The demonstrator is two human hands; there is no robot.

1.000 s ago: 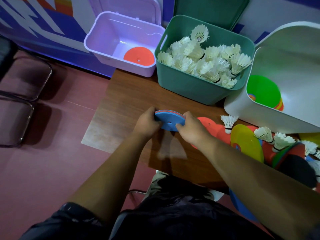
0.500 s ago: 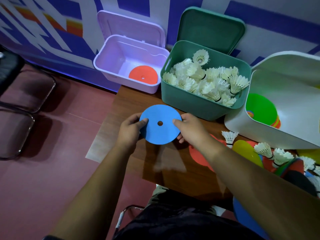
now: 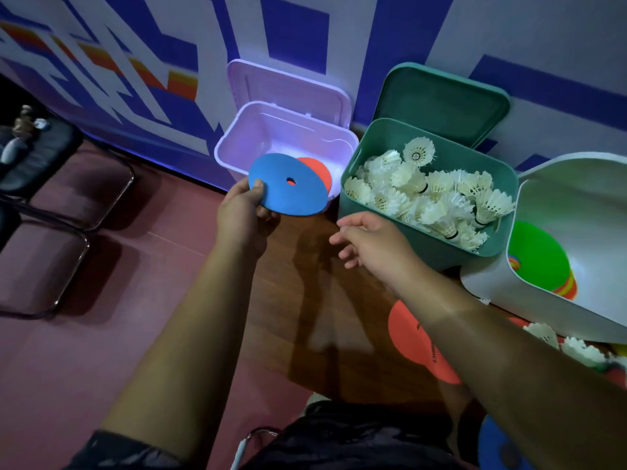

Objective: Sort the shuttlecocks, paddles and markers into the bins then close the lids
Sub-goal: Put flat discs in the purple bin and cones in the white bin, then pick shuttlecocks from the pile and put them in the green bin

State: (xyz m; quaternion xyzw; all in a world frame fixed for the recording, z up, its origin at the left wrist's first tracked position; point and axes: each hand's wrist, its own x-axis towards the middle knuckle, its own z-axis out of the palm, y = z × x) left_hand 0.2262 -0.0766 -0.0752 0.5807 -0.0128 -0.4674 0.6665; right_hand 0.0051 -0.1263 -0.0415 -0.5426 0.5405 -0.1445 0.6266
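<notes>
Letting go with the right hand (image 3: 369,245), now loose and empty above the worktop (image 3: 305,300), and pinching the blue marker (image 3: 288,184) in the left hand (image 3: 242,212) over the lilac bin (image 3: 271,134), probably for dropping onto the orange marker (image 3: 317,167).

Noted brown wooden table (image 3: 305,300) just below and right of the grip. Dark red floor (image 3: 152,317) left of and below the grip. Metal-framed chairs (image 3: 78,188) with dark padded seats well left of the grip. Wall (image 3: 390,45) banded blue, white and orange beyond the grip. Dark clothing (image 3: 339,442) well below it.
</notes>
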